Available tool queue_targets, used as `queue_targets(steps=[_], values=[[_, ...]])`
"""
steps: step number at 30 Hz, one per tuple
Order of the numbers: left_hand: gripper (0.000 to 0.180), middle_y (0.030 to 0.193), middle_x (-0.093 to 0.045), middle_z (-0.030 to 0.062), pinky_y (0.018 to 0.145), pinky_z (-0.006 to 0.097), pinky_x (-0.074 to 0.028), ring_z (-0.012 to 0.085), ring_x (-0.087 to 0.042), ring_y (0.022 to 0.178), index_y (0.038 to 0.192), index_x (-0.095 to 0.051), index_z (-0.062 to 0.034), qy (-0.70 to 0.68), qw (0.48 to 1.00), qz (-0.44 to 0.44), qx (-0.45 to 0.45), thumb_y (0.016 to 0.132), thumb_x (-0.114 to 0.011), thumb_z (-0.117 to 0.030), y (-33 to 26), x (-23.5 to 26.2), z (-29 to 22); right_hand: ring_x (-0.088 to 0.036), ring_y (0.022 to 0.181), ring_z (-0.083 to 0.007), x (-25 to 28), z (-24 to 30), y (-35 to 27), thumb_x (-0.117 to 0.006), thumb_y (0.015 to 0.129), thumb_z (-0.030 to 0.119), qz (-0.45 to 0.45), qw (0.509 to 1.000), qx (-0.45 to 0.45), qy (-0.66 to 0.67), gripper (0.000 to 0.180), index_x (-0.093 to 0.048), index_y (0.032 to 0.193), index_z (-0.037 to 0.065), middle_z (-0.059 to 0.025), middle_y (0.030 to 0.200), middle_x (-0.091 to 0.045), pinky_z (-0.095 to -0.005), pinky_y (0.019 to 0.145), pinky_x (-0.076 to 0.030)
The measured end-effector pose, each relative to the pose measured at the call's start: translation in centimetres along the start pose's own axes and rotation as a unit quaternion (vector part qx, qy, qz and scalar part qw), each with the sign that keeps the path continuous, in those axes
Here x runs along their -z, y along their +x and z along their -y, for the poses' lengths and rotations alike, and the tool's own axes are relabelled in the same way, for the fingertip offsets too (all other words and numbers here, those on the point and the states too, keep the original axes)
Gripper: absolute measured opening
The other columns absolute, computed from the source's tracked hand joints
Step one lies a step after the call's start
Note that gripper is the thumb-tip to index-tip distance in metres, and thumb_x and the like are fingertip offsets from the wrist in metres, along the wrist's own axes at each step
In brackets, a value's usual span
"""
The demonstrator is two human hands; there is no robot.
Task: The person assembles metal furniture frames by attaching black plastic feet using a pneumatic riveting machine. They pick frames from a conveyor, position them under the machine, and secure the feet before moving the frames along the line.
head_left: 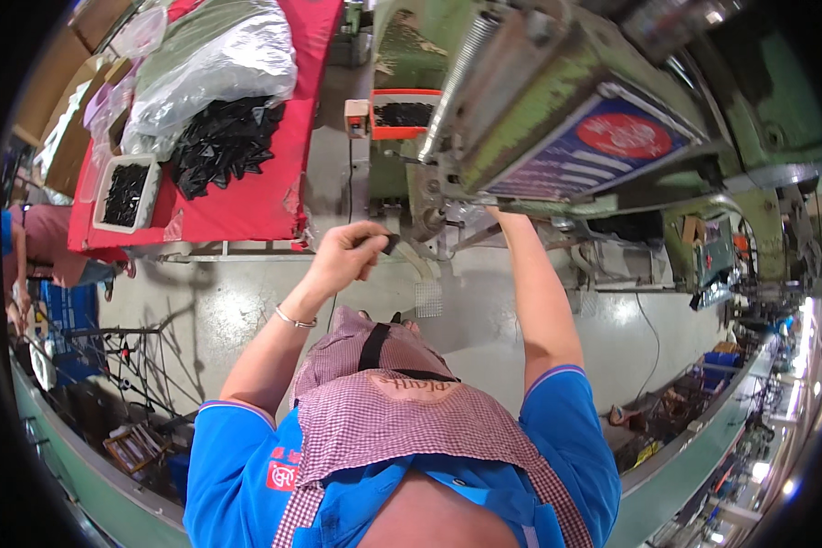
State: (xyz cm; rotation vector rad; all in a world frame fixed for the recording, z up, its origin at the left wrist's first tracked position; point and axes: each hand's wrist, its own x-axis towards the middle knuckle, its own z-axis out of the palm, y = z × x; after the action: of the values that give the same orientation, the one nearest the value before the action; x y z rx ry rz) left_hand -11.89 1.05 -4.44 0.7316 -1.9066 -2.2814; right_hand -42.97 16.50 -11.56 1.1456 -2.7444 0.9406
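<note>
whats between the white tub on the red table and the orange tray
In the head view: a heap of black pieces, a bare strip of red table, then a small orange-and-white box past its edge.

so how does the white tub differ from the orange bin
The white tub sits on the red table; the orange bin is apart from it, by the green machine. The tub is whitish, the bin bright orange. The tub looks longer front to back, the bin side to side. Both hold black pieces.

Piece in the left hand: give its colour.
Black; the piece shows best in the head view.
</note>
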Motion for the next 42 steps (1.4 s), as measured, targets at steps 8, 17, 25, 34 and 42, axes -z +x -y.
queue_targets(steps=[8, 17, 25, 34, 42], values=[[0.005, 0.061, -0.052, -0.0004, 0.039, 0.023, -0.035, 0.0066, -0.045, 0.044, 0.090, -0.056, -0.0031, -0.052, 0.998, 0.013, 0.022, 0.092, -0.057, -0.008, -2.0, 0.3, 2.5, -0.057, 0.075, -0.0251, 0.6, 0.1, 2.2, -0.054, 0.088, 0.016, -0.032, 0.995, 0.057, -0.079, 0.020, -0.059, 0.098, 0.000, -0.0135, 0.091, -0.061, -0.0378, 0.066, -0.045], [0.009, 0.061, -0.052, -0.0011, 0.040, 0.023, -0.038, 0.0062, -0.046, 0.046, 0.089, -0.059, -0.0019, -0.074, 0.994, -0.027, 0.079, 0.091, -0.060, -0.010, -3.9, 2.5, 6.3, -0.058, 0.082, -0.0274, -0.5, -0.4, -0.4, -0.052, 0.089, 0.018, 0.127, 0.983, 0.044, -0.122, 0.023, -0.059, 0.102, 0.000, -0.0149, 0.097, -0.061, -0.0400, 0.072, -0.046], [0.014, 0.060, -0.056, -0.0017, 0.041, 0.021, -0.037, 0.0043, -0.047, 0.046, 0.097, -0.067, -0.0006, -0.024, 0.999, -0.031, 0.019, 0.089, -0.063, -0.012, -1.7, 2.2, 3.8, -0.059, 0.089, -0.0296, -1.3, 0.1, 0.0, -0.051, 0.090, 0.019, 0.066, 0.986, 0.056, -0.143, 0.026, -0.059, 0.105, 0.000, -0.0162, 0.102, -0.062, -0.0421, 0.077, -0.047], [0.020, 0.060, -0.052, -0.0003, 0.042, 0.022, -0.037, 0.0055, -0.047, 0.048, 0.101, -0.064, 0.0053, -0.006, 0.997, 0.036, -0.074, 0.092, -0.056, -0.011, 2.6, -4.9, -6.7, -0.060, 0.096, -0.0319, -2.7, 1.1, -2.2, -0.049, 0.091, 0.021, -0.109, 0.969, 0.151, -0.162, 0.029, -0.059, 0.108, 0.000, -0.0176, 0.108, -0.062, -0.0443, 0.083, -0.048], [0.023, 0.057, -0.051, -0.0017, 0.038, 0.022, -0.030, 0.0047, -0.043, 0.043, 0.096, -0.067, 0.0057, 0.058, 0.993, -0.062, -0.083, 0.092, -0.059, -0.016, 3.9, -7.5, -3.8, -0.064, 0.082, -0.0346, 5.9, 3.0, -7.9, -0.062, 0.077, 0.012, -0.132, 0.984, -0.065, 0.099, 0.016, -0.067, 0.089, 0.001, -0.0189, 0.085, -0.066, -0.0394, 0.076, -0.049]])
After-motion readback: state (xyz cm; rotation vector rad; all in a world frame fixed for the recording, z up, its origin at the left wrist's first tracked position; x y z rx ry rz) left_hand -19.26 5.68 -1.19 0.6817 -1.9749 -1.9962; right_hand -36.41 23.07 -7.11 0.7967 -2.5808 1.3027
